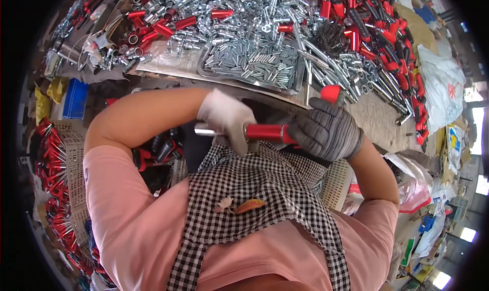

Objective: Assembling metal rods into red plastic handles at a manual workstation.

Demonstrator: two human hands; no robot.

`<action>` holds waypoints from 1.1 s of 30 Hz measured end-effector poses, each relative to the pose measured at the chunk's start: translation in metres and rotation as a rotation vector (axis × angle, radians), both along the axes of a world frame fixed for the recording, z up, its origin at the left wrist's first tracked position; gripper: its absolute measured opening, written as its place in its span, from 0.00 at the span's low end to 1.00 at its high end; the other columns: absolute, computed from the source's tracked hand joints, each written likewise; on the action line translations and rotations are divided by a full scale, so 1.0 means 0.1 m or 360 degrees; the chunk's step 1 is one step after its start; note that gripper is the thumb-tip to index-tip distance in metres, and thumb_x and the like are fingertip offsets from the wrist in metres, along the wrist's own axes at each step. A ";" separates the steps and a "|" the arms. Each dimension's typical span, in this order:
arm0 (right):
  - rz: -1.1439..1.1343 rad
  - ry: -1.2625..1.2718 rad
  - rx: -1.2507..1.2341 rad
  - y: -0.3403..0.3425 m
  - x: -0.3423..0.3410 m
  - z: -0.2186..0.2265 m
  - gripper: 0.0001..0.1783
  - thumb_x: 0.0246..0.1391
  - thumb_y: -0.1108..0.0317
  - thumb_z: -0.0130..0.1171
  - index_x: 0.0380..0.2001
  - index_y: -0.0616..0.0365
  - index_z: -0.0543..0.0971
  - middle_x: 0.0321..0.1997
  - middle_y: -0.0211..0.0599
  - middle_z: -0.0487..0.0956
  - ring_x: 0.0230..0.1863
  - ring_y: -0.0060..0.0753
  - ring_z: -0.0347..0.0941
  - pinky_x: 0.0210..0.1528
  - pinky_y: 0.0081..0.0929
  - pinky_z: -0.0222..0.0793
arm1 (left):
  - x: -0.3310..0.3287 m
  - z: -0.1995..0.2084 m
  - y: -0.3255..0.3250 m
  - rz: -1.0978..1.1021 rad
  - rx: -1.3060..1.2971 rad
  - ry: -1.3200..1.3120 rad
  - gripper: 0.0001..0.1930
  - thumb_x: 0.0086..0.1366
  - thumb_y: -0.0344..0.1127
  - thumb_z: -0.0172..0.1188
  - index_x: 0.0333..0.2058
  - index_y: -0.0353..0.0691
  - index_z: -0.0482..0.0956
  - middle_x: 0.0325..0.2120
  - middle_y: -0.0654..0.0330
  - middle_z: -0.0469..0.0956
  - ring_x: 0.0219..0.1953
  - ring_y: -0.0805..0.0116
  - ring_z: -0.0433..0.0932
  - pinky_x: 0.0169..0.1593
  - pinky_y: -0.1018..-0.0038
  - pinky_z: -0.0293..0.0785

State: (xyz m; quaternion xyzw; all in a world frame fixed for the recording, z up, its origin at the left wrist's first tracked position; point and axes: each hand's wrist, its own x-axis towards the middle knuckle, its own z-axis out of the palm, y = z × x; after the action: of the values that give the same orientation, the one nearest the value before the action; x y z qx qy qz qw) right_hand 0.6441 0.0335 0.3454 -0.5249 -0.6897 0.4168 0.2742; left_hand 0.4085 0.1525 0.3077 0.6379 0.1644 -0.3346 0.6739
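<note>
My left hand (230, 119), in a white glove, is closed around the silver end of a red-and-silver tubular tool (265, 132), just in front of the apron. A short bright metal piece (205, 130) sticks out to the left of that hand. My right hand (328, 132), in a grey striped glove, grips the tool's red right-hand part; its fingers hide what lies beneath them. A rounded red part (331, 93) shows just beyond the right glove, and whether it joins the held tool I cannot tell.
Past my hands, a metal tray (249, 79) of short steel pins sits near the bench's front edge (168, 77). Loose silver fittings (239, 16) pile up behind it, with red-and-black tools (382, 31) at right. A plastic crate (74, 174) stands on my left.
</note>
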 end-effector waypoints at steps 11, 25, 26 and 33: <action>0.0064 0.1064 -0.0942 0.08 0.05 -0.49 0.29 0.49 0.76 0.64 0.57 0.67 0.72 0.49 0.38 0.82 0.46 0.23 0.78 0.46 0.17 0.74 | -0.03 -0.28 -0.19 0.0347 0.2722 -0.0859 0.04 0.49 0.33 0.60 0.23 0.40 0.76 0.15 0.54 0.75 0.19 0.53 0.78 0.24 0.61 0.74; 0.0472 -0.1066 0.1252 0.28 0.32 -0.12 0.29 0.46 0.60 0.69 0.51 0.62 0.76 0.36 0.38 0.82 0.32 0.36 0.81 0.37 0.37 0.80 | 0.05 0.15 -0.08 0.0478 0.2145 -0.0589 0.11 0.53 0.40 0.64 0.28 0.39 0.77 0.19 0.52 0.77 0.20 0.51 0.78 0.25 0.62 0.73; 0.0781 -0.1079 0.1553 0.37 0.39 -0.05 0.25 0.44 0.58 0.65 0.45 0.60 0.79 0.32 0.36 0.80 0.32 0.36 0.78 0.42 0.42 0.79 | 0.06 0.13 0.00 0.0157 0.1722 -0.0536 0.13 0.52 0.41 0.67 0.31 0.38 0.79 0.20 0.55 0.79 0.21 0.57 0.79 0.27 0.64 0.74; 0.1349 -0.1136 0.2046 0.46 0.36 -0.05 0.16 0.42 0.64 0.59 0.37 0.57 0.79 0.31 0.36 0.80 0.34 0.36 0.78 0.44 0.45 0.76 | 0.10 -0.34 -0.34 0.0450 0.0863 -0.0360 0.16 0.53 0.43 0.67 0.25 0.35 0.78 0.18 0.52 0.77 0.23 0.64 0.77 0.32 0.66 0.73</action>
State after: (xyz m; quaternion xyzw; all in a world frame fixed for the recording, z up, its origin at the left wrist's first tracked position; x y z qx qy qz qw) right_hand 0.6797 0.0795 0.3403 -0.0644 -0.9760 -0.1794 0.1057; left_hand 0.4186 0.1189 0.2738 0.7981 0.2588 -0.1088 0.5332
